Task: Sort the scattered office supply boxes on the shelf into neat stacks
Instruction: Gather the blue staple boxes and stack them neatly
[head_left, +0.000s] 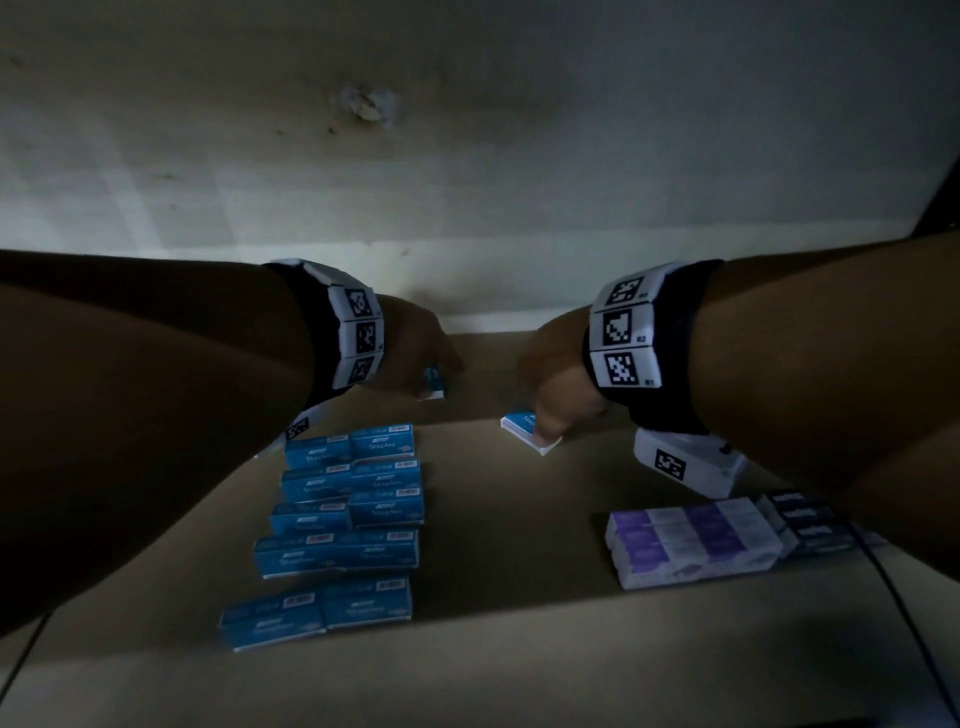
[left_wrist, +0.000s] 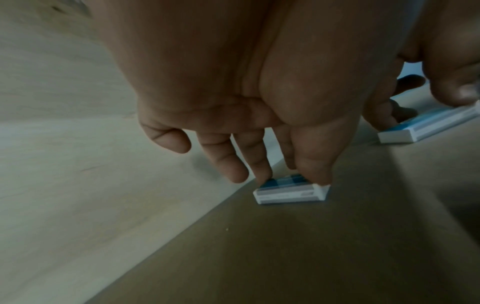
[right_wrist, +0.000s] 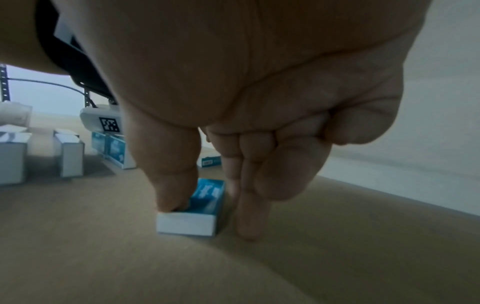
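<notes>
Left hand (head_left: 415, 345) down at the back of the shelf (head_left: 498, 519), thumb and fingertips pinching a loose blue staple box (left_wrist: 291, 190) lying flat by the rear wall. Ahead of it, most of the work done: blue staple boxes (head_left: 353, 512) lined up in tidy paired rows. Right hand (head_left: 550, 384) clamping a second stray blue box (right_wrist: 193, 209), thumb on its top, fingers down its far side. Further right, purple-and-white boxes (head_left: 691, 540) stacked neatly, dark boxes (head_left: 802, 519) beside them. Judging by that, only these two strays left to join the blue rows. No bins or trays anywhere; every box closed, contents unseen
</notes>
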